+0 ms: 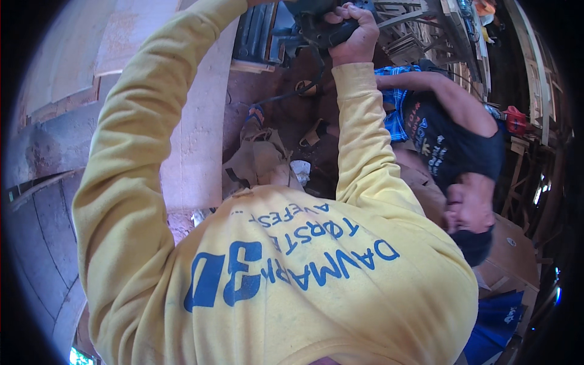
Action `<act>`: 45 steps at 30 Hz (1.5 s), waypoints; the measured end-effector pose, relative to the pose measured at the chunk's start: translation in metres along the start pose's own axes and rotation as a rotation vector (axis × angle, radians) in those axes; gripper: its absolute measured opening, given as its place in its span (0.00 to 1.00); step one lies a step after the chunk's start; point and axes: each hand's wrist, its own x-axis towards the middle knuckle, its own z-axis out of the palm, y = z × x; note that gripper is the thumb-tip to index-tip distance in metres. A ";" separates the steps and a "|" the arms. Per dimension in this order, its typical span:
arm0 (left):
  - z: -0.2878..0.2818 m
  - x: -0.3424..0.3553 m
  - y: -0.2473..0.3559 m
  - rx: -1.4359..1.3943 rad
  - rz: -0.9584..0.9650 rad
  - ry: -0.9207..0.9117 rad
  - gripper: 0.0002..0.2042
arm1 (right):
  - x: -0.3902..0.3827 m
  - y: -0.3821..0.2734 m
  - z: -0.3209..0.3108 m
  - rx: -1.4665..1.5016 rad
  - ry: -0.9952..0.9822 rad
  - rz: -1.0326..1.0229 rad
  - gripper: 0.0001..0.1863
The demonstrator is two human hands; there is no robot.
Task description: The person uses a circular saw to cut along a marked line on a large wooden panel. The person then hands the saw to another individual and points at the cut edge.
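Note:
At the top of the head view, my right hand (359, 41) is closed around the black handle of a dark green corded power tool (309, 23). The upper edge cuts the tool off, so its exact kind does not show. Its black cord (291, 95) hangs from the handle end and curves toward the floor. Just left of the tool, only a sliver of my left hand (255, 2) shows at the edge; its fingers are out of view. Beside the tool, below and left, lies a dark metal part with long ridges (250, 38).
A long pale board (196, 143) runs under my left arm, with wider wooden panels (67, 58) beyond it. At right, close to my right arm, is another person (450, 121) in a dark sleeveless top. Stacked wood strips (409, 45) stand behind; a blue cloth (494, 325) lies lower right.

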 end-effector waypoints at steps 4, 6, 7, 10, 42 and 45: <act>-0.004 0.004 0.003 -0.040 0.026 0.012 0.26 | 0.004 0.000 0.006 -0.025 0.033 -0.051 0.05; -0.004 0.009 0.004 -0.044 0.051 0.013 0.26 | 0.004 0.000 0.008 -0.026 0.055 -0.076 0.06; -0.004 0.008 0.004 -0.049 0.044 0.013 0.26 | 0.003 0.001 0.008 -0.002 0.058 -0.095 0.06; -0.004 0.009 0.007 -0.033 0.045 -0.004 0.26 | 0.002 0.002 0.009 0.008 0.133 -0.060 0.06; 0.022 0.005 -0.034 -0.055 0.049 -0.114 0.33 | -0.016 0.009 0.002 -0.076 0.197 0.090 0.11; 0.010 -0.018 -0.042 -0.094 0.101 0.071 0.35 | -0.013 0.010 0.001 -0.048 0.132 0.082 0.11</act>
